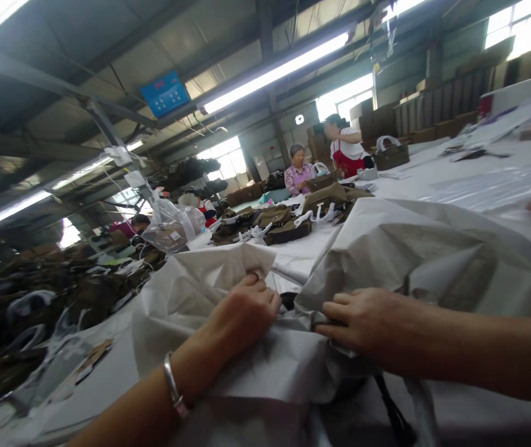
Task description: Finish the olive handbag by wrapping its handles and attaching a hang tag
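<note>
On the white table [456,186], left hand [241,316] and right hand [363,320] grips clamped on grey wrapping sheet [409,248], olive bags [284,223] beyond

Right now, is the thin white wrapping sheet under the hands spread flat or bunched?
Bunched: the white wrapping sheet is crumpled, gripped by both hands.

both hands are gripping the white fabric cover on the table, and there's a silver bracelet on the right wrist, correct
Not quite. The head view shows the silver bracelet on the left wrist, not the right. The rest stands: the left hand and right hand both grip the white fabric cover on the table.
</note>
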Demonstrator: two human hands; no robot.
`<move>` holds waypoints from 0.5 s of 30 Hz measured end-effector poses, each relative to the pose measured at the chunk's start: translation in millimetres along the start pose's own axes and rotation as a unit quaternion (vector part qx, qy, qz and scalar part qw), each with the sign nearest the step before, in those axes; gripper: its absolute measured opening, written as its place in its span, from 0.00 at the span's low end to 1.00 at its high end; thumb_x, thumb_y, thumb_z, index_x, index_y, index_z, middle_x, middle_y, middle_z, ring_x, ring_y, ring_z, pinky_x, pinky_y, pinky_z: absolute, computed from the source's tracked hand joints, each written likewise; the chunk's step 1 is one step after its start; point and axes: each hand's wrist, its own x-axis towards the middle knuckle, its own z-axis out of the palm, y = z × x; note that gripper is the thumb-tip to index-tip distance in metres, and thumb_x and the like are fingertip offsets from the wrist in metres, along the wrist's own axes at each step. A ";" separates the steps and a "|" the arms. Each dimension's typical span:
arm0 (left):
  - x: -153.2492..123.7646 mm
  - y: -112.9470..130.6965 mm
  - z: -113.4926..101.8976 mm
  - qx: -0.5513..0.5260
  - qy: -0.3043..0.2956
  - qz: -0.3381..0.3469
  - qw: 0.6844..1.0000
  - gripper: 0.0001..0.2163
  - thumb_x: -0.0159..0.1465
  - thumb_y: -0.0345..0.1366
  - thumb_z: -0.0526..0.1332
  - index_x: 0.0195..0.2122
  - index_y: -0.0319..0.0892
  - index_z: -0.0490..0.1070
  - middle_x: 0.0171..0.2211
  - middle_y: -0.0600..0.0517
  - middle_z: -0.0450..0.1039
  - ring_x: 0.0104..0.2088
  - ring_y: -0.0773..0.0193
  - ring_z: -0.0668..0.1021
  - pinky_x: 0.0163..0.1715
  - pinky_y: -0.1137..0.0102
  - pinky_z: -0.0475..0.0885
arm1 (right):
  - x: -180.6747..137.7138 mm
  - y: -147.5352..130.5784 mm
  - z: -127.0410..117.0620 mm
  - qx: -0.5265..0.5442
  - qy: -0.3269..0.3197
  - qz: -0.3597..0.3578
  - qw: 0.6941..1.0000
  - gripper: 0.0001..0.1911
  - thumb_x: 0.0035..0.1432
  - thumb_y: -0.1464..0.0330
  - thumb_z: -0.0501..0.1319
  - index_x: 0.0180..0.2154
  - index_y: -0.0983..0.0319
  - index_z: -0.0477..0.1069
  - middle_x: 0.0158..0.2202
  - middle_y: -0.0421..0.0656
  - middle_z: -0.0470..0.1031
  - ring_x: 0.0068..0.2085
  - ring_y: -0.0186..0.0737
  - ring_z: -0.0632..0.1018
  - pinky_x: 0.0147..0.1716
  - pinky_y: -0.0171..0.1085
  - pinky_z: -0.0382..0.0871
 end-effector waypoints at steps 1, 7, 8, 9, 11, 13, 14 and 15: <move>-3.1 2.6 -1.2 0.009 0.024 0.007 1.000 0.07 0.67 0.22 0.60 0.33 0.38 0.75 0.27 0.50 0.77 0.30 0.57 0.79 0.41 0.63 0.73 | 0.8 1.3 3.4 0.006 -0.005 -0.005 1.000 0.14 0.56 0.72 0.67 0.46 0.61 0.79 0.45 0.49 0.81 0.34 0.45 0.78 0.27 0.41 0.65; 1.3 30.0 -14.9 0.040 0.131 0.049 0.989 0.09 0.72 0.26 0.56 0.43 0.34 0.76 0.29 0.49 0.78 0.30 0.60 0.79 0.37 0.66 0.74 | 15.0 10.8 10.3 0.008 -0.075 -0.015 0.997 0.20 0.57 0.72 0.64 0.52 0.61 0.78 0.58 0.48 0.77 0.34 0.45 0.81 0.29 0.43 0.69; 2.0 37.6 -19.4 0.042 0.115 0.025 0.992 0.10 0.71 0.25 0.55 0.44 0.34 0.76 0.28 0.48 0.78 0.28 0.60 0.79 0.33 0.67 0.74 | 17.1 11.2 9.1 0.009 -0.090 -0.007 0.996 0.21 0.58 0.72 0.64 0.54 0.60 0.77 0.58 0.47 0.77 0.34 0.45 0.81 0.29 0.43 0.69; 1.3 44.8 -24.0 0.041 0.080 -0.017 0.996 0.11 0.70 0.23 0.54 0.43 0.34 0.77 0.27 0.48 0.77 0.27 0.58 0.79 0.29 0.67 0.73 | 18.5 11.2 7.7 0.009 -0.099 -0.002 0.995 0.21 0.59 0.71 0.64 0.55 0.59 0.77 0.59 0.46 0.77 0.34 0.45 0.81 0.28 0.43 0.69; -6.0 54.0 -31.5 0.013 -0.028 -0.144 0.989 0.13 0.66 0.20 0.52 0.39 0.35 0.77 0.25 0.46 0.76 0.23 0.56 0.79 0.23 0.68 0.69 | 19.1 10.2 6.2 0.010 -0.102 0.007 0.995 0.23 0.58 0.70 0.64 0.56 0.58 0.76 0.60 0.47 0.76 0.34 0.45 0.82 0.26 0.42 0.68; -19.6 51.7 -33.4 -0.071 -0.146 -0.271 0.949 0.14 0.64 0.20 0.51 0.36 0.36 0.76 0.25 0.44 0.77 0.24 0.54 0.80 0.23 0.68 0.69 | 17.1 8.9 7.5 0.017 -0.090 0.007 0.996 0.24 0.56 0.70 0.65 0.55 0.59 0.77 0.60 0.48 0.77 0.35 0.45 0.82 0.25 0.41 0.67; -27.4 46.0 -31.3 -0.128 -0.198 -0.315 0.919 0.14 0.64 0.20 0.51 0.35 0.37 0.76 0.27 0.41 0.79 0.26 0.53 0.81 0.26 0.67 0.70 | 15.7 8.4 9.1 0.023 -0.080 0.003 0.997 0.24 0.54 0.70 0.66 0.54 0.59 0.78 0.59 0.48 0.77 0.34 0.45 0.82 0.25 0.40 0.67; -35.1 37.9 -27.0 -0.187 -0.242 -0.342 0.888 0.14 0.65 0.22 0.51 0.34 0.37 0.77 0.29 0.40 0.80 0.29 0.52 0.82 0.28 0.65 0.71 | 14.2 8.1 11.3 0.028 -0.064 -0.001 0.998 0.24 0.52 0.71 0.66 0.53 0.59 0.78 0.59 0.49 0.77 0.34 0.44 0.82 0.25 0.40 0.68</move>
